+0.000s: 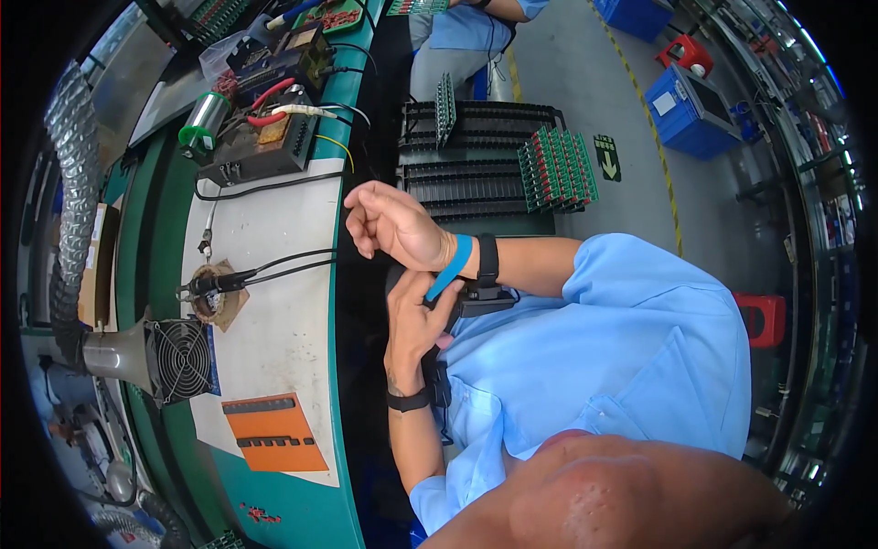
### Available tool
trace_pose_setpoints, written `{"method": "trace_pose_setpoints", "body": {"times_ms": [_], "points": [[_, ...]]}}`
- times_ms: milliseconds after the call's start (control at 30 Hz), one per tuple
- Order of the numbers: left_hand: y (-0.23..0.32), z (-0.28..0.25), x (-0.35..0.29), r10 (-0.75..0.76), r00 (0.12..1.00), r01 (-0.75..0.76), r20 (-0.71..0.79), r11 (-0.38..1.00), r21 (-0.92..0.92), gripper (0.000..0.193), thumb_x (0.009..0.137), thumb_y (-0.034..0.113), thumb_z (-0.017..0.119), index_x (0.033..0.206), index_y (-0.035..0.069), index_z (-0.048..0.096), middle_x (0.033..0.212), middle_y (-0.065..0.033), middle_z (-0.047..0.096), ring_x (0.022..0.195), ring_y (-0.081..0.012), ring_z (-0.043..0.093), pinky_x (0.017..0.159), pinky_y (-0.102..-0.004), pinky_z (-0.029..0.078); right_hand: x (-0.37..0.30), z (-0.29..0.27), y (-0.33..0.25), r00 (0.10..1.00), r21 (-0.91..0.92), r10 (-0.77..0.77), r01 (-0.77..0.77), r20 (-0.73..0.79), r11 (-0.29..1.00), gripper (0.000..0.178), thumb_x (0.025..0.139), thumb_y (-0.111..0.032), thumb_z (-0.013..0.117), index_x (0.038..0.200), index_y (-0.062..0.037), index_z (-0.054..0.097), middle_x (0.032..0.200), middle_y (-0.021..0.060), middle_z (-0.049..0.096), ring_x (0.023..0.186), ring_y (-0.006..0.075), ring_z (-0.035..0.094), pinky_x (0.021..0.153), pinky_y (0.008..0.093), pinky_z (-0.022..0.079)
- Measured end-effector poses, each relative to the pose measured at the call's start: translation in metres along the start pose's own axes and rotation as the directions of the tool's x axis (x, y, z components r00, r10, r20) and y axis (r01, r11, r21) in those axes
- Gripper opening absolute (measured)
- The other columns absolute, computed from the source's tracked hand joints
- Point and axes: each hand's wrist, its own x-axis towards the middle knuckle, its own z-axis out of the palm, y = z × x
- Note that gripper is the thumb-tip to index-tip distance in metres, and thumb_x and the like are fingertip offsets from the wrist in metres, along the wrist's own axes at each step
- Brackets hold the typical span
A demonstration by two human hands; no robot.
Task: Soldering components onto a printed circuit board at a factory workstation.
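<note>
A blue wrist strap (455, 263) goes round my right wrist, just beside a black wristband (488, 260). My left hand (409, 322) is closed at the strap's loose lower end, thumb and fingers pinching it near the wrist. My right hand (395, 222) is held over the gap beside the bench edge, palm turned up, fingers loosely bent and nothing in them. A second dark band (408, 401) circles my left wrist. Part of a dark object (485, 302) shows beneath the right forearm; its kind is unclear.
On the bench (274, 348) to the left are a fan (185, 360), an orange board (274, 437) with dark pieces, red-handled pliers (270, 117) and a solder spool (207, 119). Circuit boards (558, 171) stand on a black rack (466, 188). Another person (471, 41) sits beyond.
</note>
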Motion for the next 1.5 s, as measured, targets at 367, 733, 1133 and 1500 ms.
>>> {"method": "trace_pose_setpoints", "body": {"times_ms": [367,733,1133,1500], "points": [[-0.035,0.019,-0.023,-0.203,0.912,0.239,-0.357,0.969,0.059,0.029,0.104,0.023,0.053,0.094,-0.004,0.061,0.085,-0.0292,0.064,0.078,-0.0495,0.062,0.061,-0.0473,0.047,-0.040,-0.047,0.060,0.976,-0.195,0.201,-0.214,-0.084,0.957,0.027,0.106,-0.025,0.054,0.122,-0.0036,0.058,0.113,0.0148,0.065,0.101,0.0231,0.067,0.088,0.0350,0.056],[-0.062,0.027,-0.030,-0.438,0.739,0.422,-0.513,0.893,-0.156,0.033,0.105,0.028,0.049,0.107,-0.001,0.063,0.097,-0.0177,0.070,0.071,-0.0308,0.068,0.066,-0.0384,0.051,-0.063,-0.052,0.056,0.957,-0.897,0.200,0.106,0.209,0.429,0.047,0.103,-0.020,0.055,0.144,0.0000,0.046,0.132,0.0210,0.057,0.123,0.0332,0.061,0.106,0.0392,0.049],[-0.051,0.035,-0.029,-0.247,0.723,0.482,-0.645,0.849,0.215,0.024,0.093,0.028,0.062,0.090,0.005,0.063,0.071,-0.0223,0.065,0.063,-0.0442,0.064,0.055,-0.0531,0.049,-0.069,-0.052,0.007,0.802,-0.668,0.522,-0.221,0.290,0.711,0.087,0.098,-0.016,0.063,0.163,-0.0018,0.007,0.170,0.0145,0.012,0.157,0.0286,0.014,0.125,0.0408,0.015],[-0.105,0.019,-0.046,-0.784,0.496,0.489,-0.374,0.608,-0.626,0.030,0.100,0.023,0.056,0.102,-0.005,0.064,0.085,-0.0259,0.070,0.078,-0.0402,0.069,0.067,-0.0448,0.052,-0.038,-0.102,0.053,0.770,-0.887,0.603,-0.112,0.208,0.449,0.068,0.103,-0.019,0.058,0.159,0.0019,0.025,0.156,0.0217,0.042,0.142,0.0302,0.045,0.117,0.0374,0.034]]}}
